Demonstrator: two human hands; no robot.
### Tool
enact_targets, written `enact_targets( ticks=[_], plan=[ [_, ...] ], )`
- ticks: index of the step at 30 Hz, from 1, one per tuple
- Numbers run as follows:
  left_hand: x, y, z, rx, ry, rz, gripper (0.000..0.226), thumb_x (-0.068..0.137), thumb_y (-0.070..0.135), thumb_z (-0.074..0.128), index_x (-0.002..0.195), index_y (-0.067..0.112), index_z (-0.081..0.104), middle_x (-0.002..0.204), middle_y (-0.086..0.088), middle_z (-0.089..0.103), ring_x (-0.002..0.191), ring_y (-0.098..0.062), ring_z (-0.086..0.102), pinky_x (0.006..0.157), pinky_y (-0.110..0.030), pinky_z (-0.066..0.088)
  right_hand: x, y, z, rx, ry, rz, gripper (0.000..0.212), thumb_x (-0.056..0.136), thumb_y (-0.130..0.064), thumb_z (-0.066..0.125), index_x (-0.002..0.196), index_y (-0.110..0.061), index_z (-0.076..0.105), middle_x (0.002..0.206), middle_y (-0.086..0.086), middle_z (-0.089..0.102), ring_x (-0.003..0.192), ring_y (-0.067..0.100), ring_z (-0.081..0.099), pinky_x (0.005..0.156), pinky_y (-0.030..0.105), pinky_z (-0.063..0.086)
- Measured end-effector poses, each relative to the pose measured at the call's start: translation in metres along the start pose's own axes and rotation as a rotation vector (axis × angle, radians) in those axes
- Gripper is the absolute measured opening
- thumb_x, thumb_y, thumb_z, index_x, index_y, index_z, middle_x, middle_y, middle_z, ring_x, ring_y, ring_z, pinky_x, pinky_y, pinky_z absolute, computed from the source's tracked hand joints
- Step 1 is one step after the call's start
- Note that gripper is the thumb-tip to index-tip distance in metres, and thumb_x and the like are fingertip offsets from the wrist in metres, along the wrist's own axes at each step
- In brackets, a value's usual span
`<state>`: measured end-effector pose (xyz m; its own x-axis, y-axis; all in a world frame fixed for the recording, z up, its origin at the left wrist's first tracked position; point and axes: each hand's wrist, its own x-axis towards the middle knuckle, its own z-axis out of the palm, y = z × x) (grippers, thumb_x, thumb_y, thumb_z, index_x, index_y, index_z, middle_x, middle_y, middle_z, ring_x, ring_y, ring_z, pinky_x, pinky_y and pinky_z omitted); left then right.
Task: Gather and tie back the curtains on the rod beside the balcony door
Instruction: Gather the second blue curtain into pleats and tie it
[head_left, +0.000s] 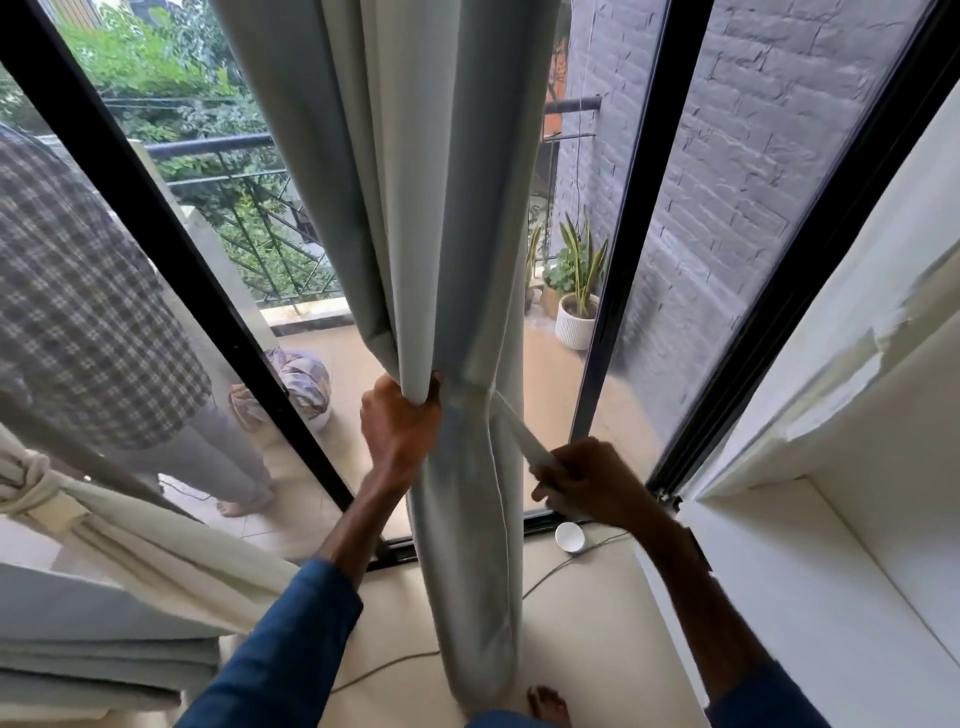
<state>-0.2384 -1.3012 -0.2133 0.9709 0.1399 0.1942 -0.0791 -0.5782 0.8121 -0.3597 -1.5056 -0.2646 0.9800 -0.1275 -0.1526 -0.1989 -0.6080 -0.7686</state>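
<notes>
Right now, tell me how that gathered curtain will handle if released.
Probably floppy: the curtain folds softly where the left hand grips it. Likely to fan out, since only the tie band in the right hand cinches it.

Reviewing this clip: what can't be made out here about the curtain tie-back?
1. The curtain rod: cut off by the head view's top edge; only the hanging curtain shows.
2. How the strap runs behind the curtain: hidden by the gathered fabric.
3. The strap's free end: buried in the right hand.
4. The left hand's fingertips: tucked behind a fold.
</notes>
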Motion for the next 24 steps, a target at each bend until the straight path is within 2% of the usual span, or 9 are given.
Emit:
enact_targets(
  ticks=[2,4,8,12,15,18,19,21,24],
  plan=[
    [-0.004,0.006,0.004,0.053,-0.078,0.017,0.031,0.081,0.028,0.075,0.093,0.000,0.069,0.088,-0.022,0.073,0.080,-0.041,0.070,0.060,-0.036,0.053,-0.006,-0.017,0.033,-0.154,-0.049,-0.071,0.034,0.091,-0.034,0.065,0.063,-0.015,0.068,0.059,-0.003,0.069,0.058,0.012,0.065,0.060,0.030,0.049],
    [-0.010,0.014,0.006,0.155,-0.193,0.036,0.027,0.080,0.019,0.067,0.098,-0.001,0.066,0.096,-0.025,0.070,0.087,-0.046,0.066,0.063,-0.038,0.050,-0.009,-0.038,0.069,-0.210,-0.121,-0.175,0.034,0.092,-0.036,0.059,0.069,-0.012,0.067,0.071,0.004,0.072,0.069,0.018,0.068,0.064,0.032,0.049],
    [-0.024,0.023,0.002,0.433,-0.400,0.146,0.033,0.090,0.028,0.059,0.113,0.003,0.058,0.112,-0.022,0.064,0.102,-0.046,0.060,0.077,-0.042,0.044,-0.001,-0.073,0.113,-0.170,-0.126,-0.198,0.030,0.095,-0.036,0.052,0.073,-0.016,0.052,0.078,0.012,0.064,0.080,0.031,0.065,0.073,0.038,0.051],
    [-0.026,0.015,-0.007,0.592,-0.447,0.285,0.035,0.093,0.045,0.053,0.106,0.012,0.058,0.105,-0.015,0.067,0.094,-0.040,0.061,0.071,-0.037,0.038,0.012,-0.090,0.115,-0.176,-0.088,-0.164,0.023,0.097,-0.022,0.053,0.096,-0.002,0.065,0.102,0.020,0.070,0.100,0.035,0.064,0.087,0.040,0.049],
    [-0.022,0.006,-0.013,0.568,-0.472,0.261,0.028,0.094,0.044,0.049,0.100,0.017,0.055,0.102,-0.013,0.067,0.086,-0.038,0.059,0.067,-0.035,0.038,0.020,-0.089,0.112,-0.104,-0.101,-0.091,0.029,0.097,-0.015,0.050,0.082,-0.004,0.072,0.088,0.015,0.077,0.094,0.026,0.071,0.092,0.038,0.052],
    [-0.021,0.001,-0.018,0.494,-0.476,0.244,0.027,0.096,0.047,0.048,0.093,0.020,0.052,0.087,-0.005,0.064,0.073,-0.029,0.052,0.059,-0.031,0.032,0.029,-0.091,0.111,0.097,-0.132,-0.008,0.025,0.097,-0.009,0.052,0.077,-0.014,0.066,0.075,0.006,0.074,0.074,0.022,0.070,0.078,0.038,0.058],
    [-0.021,0.000,-0.019,0.467,-0.487,0.234,0.029,0.096,0.048,0.048,0.092,0.019,0.051,0.080,-0.001,0.059,0.070,-0.025,0.051,0.055,-0.029,0.030,0.030,-0.092,0.110,0.179,-0.130,0.030,0.028,0.098,-0.008,0.053,0.075,-0.023,0.060,0.071,-0.001,0.068,0.065,0.016,0.065,0.068,0.030,0.056],
    [-0.022,-0.002,-0.020,0.423,-0.507,0.222,0.030,0.096,0.047,0.049,0.093,0.018,0.053,0.077,0.001,0.056,0.069,-0.024,0.053,0.052,-0.027,0.030,0.029,-0.095,0.112,0.323,-0.100,0.090,0.033,0.097,-0.004,0.054,0.069,-0.022,0.055,0.062,-0.005,0.062,0.057,0.011,0.055,0.053,0.022,0.045],
    [-0.022,0.000,-0.019,0.371,-0.523,0.197,0.024,0.095,0.039,0.052,0.095,0.016,0.056,0.082,-0.004,0.061,0.067,-0.024,0.056,0.052,-0.028,0.036,0.020,-0.089,0.111,0.518,-0.124,0.049,0.025,0.094,0.005,0.060,0.080,-0.015,0.064,0.066,-0.006,0.068,0.065,0.013,0.061,0.056,0.027,0.050]
  ],
)
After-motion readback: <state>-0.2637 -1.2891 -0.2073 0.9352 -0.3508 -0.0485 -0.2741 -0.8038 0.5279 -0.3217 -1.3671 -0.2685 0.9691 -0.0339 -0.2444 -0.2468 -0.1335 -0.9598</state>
